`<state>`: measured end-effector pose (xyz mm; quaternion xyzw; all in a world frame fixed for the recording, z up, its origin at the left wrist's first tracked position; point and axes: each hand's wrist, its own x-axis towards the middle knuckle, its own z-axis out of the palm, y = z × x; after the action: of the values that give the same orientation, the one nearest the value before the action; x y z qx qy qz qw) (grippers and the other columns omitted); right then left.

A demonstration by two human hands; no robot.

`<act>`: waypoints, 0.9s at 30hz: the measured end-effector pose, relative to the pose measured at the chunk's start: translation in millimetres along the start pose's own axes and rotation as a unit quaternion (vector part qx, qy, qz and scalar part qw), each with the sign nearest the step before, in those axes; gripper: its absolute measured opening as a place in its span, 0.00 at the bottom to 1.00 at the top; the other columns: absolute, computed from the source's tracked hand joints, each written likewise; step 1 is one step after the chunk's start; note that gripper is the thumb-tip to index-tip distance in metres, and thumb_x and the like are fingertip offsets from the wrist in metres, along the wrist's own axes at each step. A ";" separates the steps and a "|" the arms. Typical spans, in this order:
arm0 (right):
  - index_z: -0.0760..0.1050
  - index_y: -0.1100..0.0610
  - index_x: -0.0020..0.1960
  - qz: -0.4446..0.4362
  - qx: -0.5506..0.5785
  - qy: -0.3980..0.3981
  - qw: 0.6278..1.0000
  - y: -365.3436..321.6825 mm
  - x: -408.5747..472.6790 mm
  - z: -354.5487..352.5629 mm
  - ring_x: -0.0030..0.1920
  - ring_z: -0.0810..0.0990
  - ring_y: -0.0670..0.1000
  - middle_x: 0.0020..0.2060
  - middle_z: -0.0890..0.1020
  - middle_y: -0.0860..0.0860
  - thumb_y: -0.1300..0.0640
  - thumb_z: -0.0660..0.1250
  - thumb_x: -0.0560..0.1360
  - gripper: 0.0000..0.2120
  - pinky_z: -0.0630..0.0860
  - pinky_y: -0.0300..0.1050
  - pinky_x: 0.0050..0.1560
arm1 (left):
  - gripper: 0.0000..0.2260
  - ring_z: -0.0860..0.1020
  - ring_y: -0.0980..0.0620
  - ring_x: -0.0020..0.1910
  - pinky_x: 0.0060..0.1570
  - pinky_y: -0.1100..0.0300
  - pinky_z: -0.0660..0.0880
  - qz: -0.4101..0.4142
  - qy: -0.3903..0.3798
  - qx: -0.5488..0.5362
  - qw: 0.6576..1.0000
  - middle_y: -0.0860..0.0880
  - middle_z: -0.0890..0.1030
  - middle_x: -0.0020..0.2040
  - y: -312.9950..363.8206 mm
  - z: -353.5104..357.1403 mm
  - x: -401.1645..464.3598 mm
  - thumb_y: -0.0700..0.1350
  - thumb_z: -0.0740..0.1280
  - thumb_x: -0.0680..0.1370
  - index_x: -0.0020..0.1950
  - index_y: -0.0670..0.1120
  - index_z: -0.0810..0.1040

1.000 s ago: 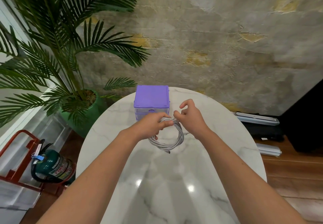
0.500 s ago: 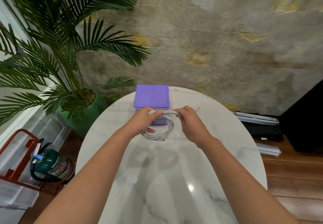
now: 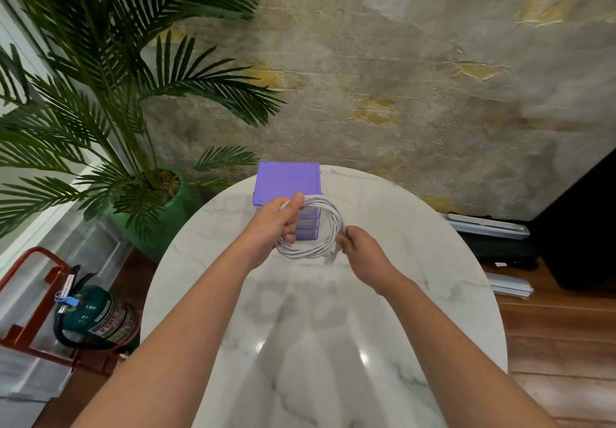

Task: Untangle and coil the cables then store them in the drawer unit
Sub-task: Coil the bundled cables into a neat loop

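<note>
Gripping a round white cable coil (image 3: 311, 227) — left hand (image 3: 276, 224) curled round, right hand (image 3: 361, 252) pinching.

Glossy marble table (image 3: 416, 294), matt purple plastic drawer unit (image 3: 286, 179), rough plaster wall (image 3: 400, 60)

Two bare forearms, two bare hands

Left hand (image 3: 273, 224) and right hand (image 3: 365, 254) without gloves, rings or watch; forearms uncovered up to the frame's lower edge (no sleeve in sight), nails short and plain.
</note>
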<state>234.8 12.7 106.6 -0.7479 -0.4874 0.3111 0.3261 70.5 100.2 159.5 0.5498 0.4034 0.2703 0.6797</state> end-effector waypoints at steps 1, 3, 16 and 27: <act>0.73 0.62 0.43 0.014 0.024 -0.007 1.000 2.1 0.1 1.0 0.43 0.76 0.58 0.41 0.79 0.59 0.56 0.59 0.82 0.12 0.73 0.48 0.47 | 0.13 0.59 0.56 0.27 0.26 0.65 0.63 -0.002 0.000 0.000 1.000 0.53 0.61 0.31 -0.9 -0.3 0.1 0.54 0.61 0.81 0.45 0.45 0.71; 0.77 0.62 0.43 0.024 0.071 -0.007 0.997 8.6 1.5 2.8 0.45 0.81 0.59 0.41 0.82 0.61 0.56 0.64 0.79 0.11 0.78 0.55 0.54 | 0.14 0.59 0.57 0.27 0.26 0.65 0.63 -0.008 0.000 -0.006 1.000 0.53 0.61 0.30 -3.1 -1.0 0.2 0.55 0.61 0.81 0.47 0.44 0.71; 0.82 0.68 0.51 0.086 0.295 0.070 0.949 20.1 -0.4 4.8 0.36 0.81 0.48 0.35 0.83 0.54 0.68 0.71 0.73 0.08 0.82 0.44 0.49 | 0.14 0.58 0.58 0.26 0.27 0.66 0.65 -0.017 -0.026 -0.022 0.999 0.54 0.60 0.30 -8.4 -0.1 -5.9 0.55 0.60 0.81 0.42 0.47 0.69; 0.81 0.64 0.51 0.099 0.545 -0.068 0.830 -1.3 0.4 -20.4 0.42 0.85 0.47 0.42 0.86 0.54 0.67 0.63 0.78 0.08 0.81 0.37 0.41 | 0.17 0.63 0.57 0.29 0.36 0.62 0.62 0.003 -0.050 0.039 0.998 0.55 0.64 0.31 -9.8 -0.3 4.6 0.59 0.60 0.80 0.46 0.45 0.69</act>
<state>250.2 9.7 119.7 -0.4696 -0.1831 0.6071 0.6143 71.9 101.7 148.9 0.5902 0.3771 0.2286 0.6761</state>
